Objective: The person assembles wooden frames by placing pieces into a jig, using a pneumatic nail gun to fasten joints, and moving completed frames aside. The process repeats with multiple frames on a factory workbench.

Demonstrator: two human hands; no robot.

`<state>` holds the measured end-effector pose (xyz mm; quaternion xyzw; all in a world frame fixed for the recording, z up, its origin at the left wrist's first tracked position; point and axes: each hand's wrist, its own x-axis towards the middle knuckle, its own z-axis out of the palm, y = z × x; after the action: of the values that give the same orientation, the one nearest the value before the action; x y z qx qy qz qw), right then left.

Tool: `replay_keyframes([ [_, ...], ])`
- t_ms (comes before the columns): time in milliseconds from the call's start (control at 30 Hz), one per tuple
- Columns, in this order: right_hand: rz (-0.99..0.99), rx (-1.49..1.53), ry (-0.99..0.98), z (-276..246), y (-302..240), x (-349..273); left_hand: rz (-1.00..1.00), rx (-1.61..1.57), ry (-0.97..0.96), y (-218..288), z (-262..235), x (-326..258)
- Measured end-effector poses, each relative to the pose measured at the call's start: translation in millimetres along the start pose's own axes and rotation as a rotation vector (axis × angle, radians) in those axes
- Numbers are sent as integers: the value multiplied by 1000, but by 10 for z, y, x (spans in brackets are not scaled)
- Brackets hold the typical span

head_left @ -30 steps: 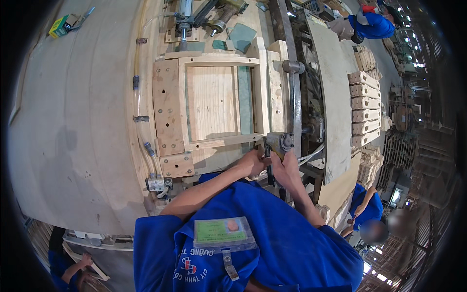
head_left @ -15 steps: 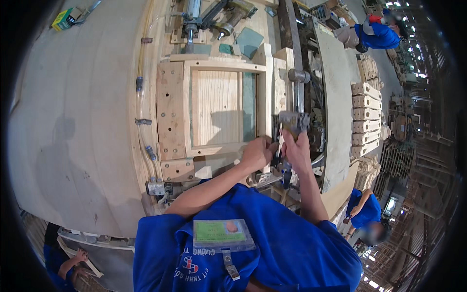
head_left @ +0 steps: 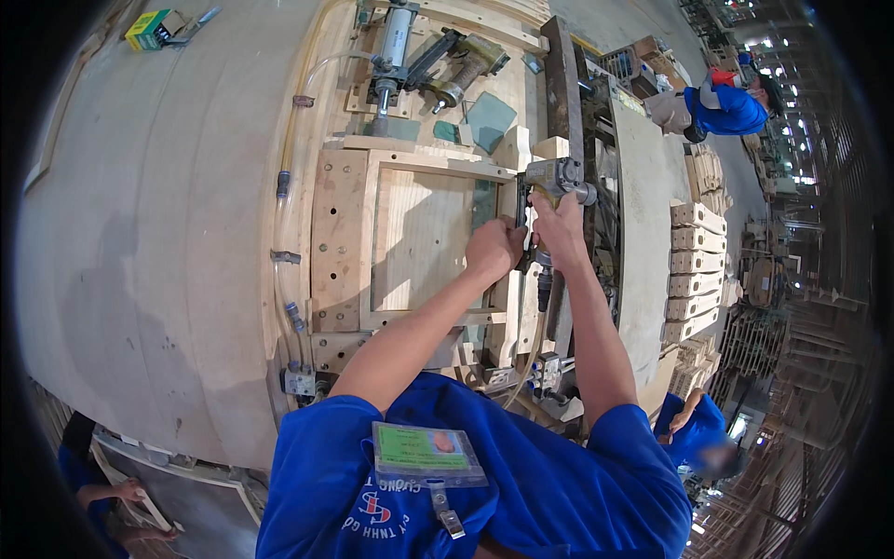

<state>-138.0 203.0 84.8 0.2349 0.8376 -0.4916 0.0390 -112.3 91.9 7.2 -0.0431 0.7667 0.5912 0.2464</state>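
My right hand (head_left: 561,228) is closed around the handle of a pneumatic nail gun (head_left: 551,175), whose air hose runs down toward me. The gun stands over the right side of a pale wooden frame (head_left: 438,164). Bent inward, the fingers of my left hand (head_left: 494,250) close against the gun's dark magazine (head_left: 523,210); their tips are partly hidden. Inside the frame lies a wooden panel (head_left: 410,219), partly in shadow. A shaped wooden rail (head_left: 507,321) runs along the frame's right edge.
Beyond the frame lie a second nail gun (head_left: 466,73) and an air cylinder (head_left: 396,45). A drilled wooden block (head_left: 335,238) borders the frame's left side. Stacked wooden parts (head_left: 697,265) stand at the right. Co-workers (head_left: 731,107) are at the far right, near right and lower left.
Both hands have moved away from my body along the frame's right side, carrying the nail gun. It is now near the frame's far right corner. The view has shifted slightly.
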Motion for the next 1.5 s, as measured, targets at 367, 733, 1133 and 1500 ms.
replay_keyframes([
  [367, -63, -112, -43, -52, 31, 46, 34, -20, 12, -77, -17, 56],
  [733, 13, -29, -33, -69, -172, 47, 110, -75, 52, 107, -132, -25],
  [1133, 23, -4, -88, -53, 13, 91, 25, -29, -17, 13, -74, 33],
  [1500, -47, -79, -111, -12, -85, 38, -22, -53, -23, 23, -130, 24],
])
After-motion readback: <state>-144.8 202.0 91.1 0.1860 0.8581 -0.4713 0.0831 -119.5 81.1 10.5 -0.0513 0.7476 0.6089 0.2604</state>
